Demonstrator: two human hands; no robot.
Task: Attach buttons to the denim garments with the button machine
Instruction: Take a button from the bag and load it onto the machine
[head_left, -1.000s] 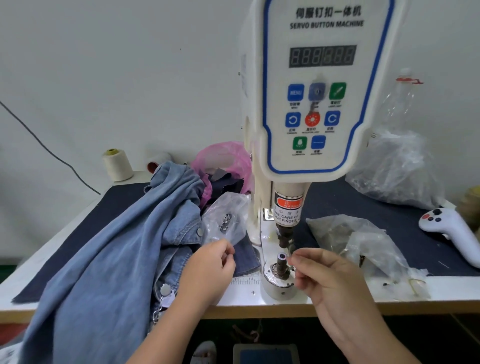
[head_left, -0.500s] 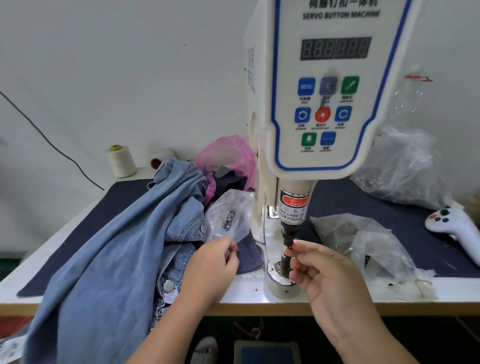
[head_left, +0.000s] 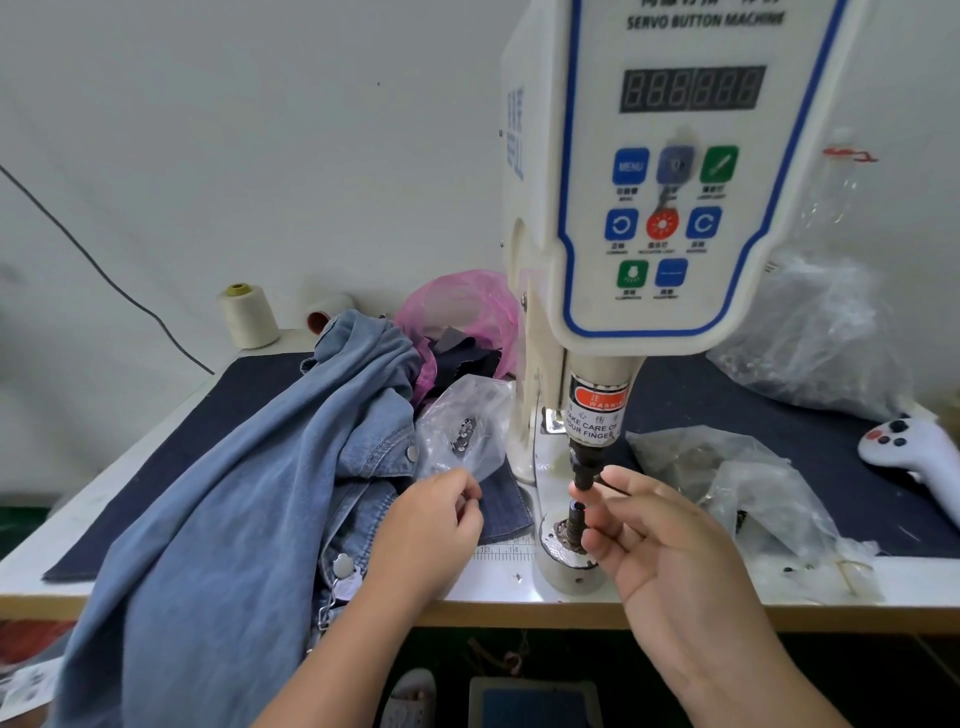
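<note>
The white servo button machine (head_left: 675, 208) stands at the table's middle. Its dark upper punch (head_left: 583, 470) hangs above the lower die (head_left: 563, 545). My right hand (head_left: 670, 561) has thumb and forefinger pinched around the punch tip, and its other fingers curl beside the die post. A light blue denim garment (head_left: 234, 493) with metal buttons lies heaped at the left. My left hand (head_left: 431, 525) rests on its edge, below a clear bag of buttons (head_left: 462, 431). Its fingertips pinch a small dark piece that looks like a button.
A second clear bag (head_left: 727, 478) lies right of the die, with a white handheld controller (head_left: 914, 452) beyond it. At the back are a pink bag (head_left: 457, 306), a thread cone (head_left: 247, 317) and a large clear bag (head_left: 821, 343). A pedal (head_left: 535, 701) sits under the table.
My right hand has risen from the lower die post to the tip of the upper punch. My left hand has stayed by the button bag.
</note>
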